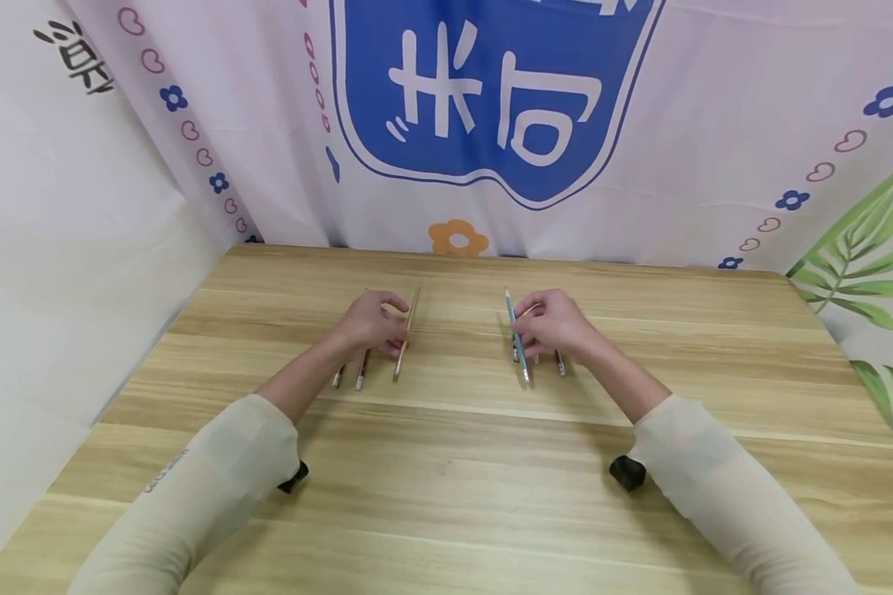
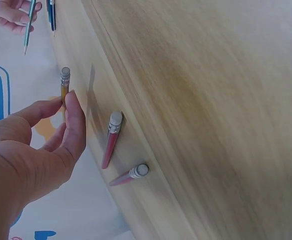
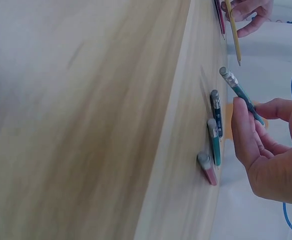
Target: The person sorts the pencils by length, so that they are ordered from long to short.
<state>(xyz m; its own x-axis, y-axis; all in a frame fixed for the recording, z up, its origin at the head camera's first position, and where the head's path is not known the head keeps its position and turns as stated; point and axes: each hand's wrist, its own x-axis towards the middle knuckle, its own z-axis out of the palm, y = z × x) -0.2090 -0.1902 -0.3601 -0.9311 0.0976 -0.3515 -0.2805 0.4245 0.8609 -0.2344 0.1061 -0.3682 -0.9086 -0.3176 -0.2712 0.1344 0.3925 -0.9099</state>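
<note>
My left hand (image 1: pixel 375 321) pinches a yellow pencil (image 2: pixel 65 80) between thumb and fingers, its eraser end toward me and its tip pointing to the back. Below and to the left of it, two red pencils (image 2: pixel 111 140) lie on the table, partly covered by the hand in the head view. A teal pencil (image 3: pixel 240 92) is pinched in my right hand (image 1: pixel 556 324), tilted, eraser end nearer me. Under that hand lie a dark blue pencil (image 3: pixel 216 112), a green pencil (image 3: pixel 214 142) and a red pencil (image 3: pixel 206 169), side by side.
The wood-grain table (image 1: pixel 446 471) runs back to a hanging cloth (image 1: pixel 283 165) with a blue shield print. A white wall surface (image 1: pixel 59 248) borders the left side. Small black devices (image 1: pixel 628 472) stick out below both sleeve cuffs.
</note>
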